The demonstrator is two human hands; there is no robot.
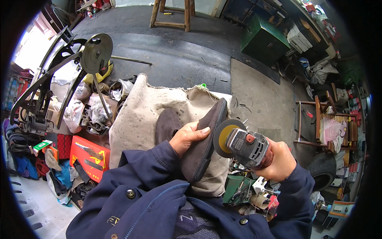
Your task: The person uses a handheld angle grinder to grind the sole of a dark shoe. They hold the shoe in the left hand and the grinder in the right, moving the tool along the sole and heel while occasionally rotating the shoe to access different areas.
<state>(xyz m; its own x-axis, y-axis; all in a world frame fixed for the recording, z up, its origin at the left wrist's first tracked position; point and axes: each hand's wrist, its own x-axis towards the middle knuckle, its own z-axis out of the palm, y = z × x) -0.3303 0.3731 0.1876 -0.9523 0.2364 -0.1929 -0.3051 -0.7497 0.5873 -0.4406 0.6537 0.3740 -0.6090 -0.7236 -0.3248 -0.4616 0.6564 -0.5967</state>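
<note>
A dark brown suede shoe (195, 153) is gripped by my left hand (188, 138), its thumb laid along the upper and the sole turned to the right. My right hand (278, 161) is wrapped round the body of an angle grinder (248, 147). The grinder's round disc (225, 137), yellow in the middle with a dark rim, is right beside the edge of the sole; I cannot tell if they touch. Behind my left hand, a second dark shoe (166, 125) lies on a stained beige cloth (133, 119) spread over my lap.
A black hand-cranked machine with a wheel (96, 53) stands at the left. Below it are a red box (90, 159) and plastic bags. A green box (264, 40), a wooden stool (171, 23), a wooden chair (318, 123) and a tyre (323, 171) stand around. Tools fill a green container (236, 189) beside me.
</note>
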